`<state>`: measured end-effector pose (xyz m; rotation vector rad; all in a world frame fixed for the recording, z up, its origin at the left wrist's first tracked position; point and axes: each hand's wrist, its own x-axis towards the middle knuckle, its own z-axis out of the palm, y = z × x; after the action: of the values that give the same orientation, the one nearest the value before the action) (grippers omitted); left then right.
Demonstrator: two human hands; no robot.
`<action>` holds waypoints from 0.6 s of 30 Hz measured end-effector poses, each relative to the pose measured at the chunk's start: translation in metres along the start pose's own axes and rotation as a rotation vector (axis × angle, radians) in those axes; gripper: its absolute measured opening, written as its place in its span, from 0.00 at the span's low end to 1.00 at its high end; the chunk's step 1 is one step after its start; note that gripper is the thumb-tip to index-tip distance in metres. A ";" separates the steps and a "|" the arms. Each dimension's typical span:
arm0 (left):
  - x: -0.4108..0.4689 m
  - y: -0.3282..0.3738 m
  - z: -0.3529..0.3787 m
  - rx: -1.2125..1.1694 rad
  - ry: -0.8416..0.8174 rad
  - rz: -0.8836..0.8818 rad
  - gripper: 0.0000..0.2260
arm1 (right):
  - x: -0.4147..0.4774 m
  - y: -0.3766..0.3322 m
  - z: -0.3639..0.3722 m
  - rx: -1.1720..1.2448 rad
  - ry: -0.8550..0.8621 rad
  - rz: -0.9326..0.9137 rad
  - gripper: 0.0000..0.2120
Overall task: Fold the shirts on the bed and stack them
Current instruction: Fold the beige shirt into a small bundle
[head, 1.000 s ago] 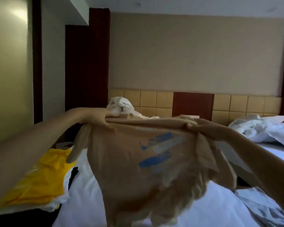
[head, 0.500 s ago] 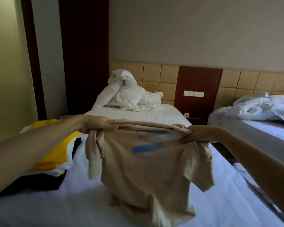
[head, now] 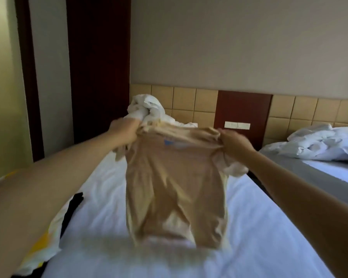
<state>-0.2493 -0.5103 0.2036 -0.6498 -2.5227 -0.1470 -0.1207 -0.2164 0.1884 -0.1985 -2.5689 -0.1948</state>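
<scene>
Clothes (head: 50, 243) in yellow, white and black are lying in a heap at the lower left of the frame, on the edge of the bed (head: 259, 227), and the left forearm is partly covering them. Near the bottom centre the white sheet is looking blurred. Above it, in the middle of the frame, the beige shirt (head: 175, 187) is hanging over the bed. Its hem is coming near the sheet, but I cannot tell if it is touching. A small blue print is showing near its top.

The left hand (head: 125, 130) is gripping the shirt's upper left corner with curled fingers. The right hand (head: 234, 142) is gripping the upper right corner in the same way, so the top edge is stretching between them. One sleeve is drooping under the right hand.

Behind the left hand, a crumpled white duvet (head: 147, 109) is lying at the head of the bed. Farther back, the tiled headboard (head: 185, 99) is running across the frame, with a white switch plate (head: 237, 125) on its dark red panel. At the right edge, white bedding (head: 319, 143) is lying on a second bed (head: 309, 169).
</scene>
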 end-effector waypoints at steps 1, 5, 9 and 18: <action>0.013 -0.002 -0.015 0.016 0.110 -0.002 0.04 | 0.013 0.001 -0.013 -0.021 0.061 -0.001 0.16; 0.023 -0.009 -0.050 0.132 0.370 0.078 0.05 | 0.033 0.003 -0.047 -0.167 0.235 -0.029 0.21; -0.004 -0.022 -0.026 0.234 0.388 0.220 0.07 | 0.011 0.005 -0.034 -0.205 0.183 -0.073 0.23; -0.193 -0.007 0.158 -0.241 -0.429 0.067 0.18 | -0.163 -0.012 0.120 0.044 -0.696 0.016 0.22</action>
<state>-0.1822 -0.5617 -0.0313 -0.9459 -2.9151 -0.3207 -0.0486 -0.2228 -0.0009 -0.3134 -3.2564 -0.0670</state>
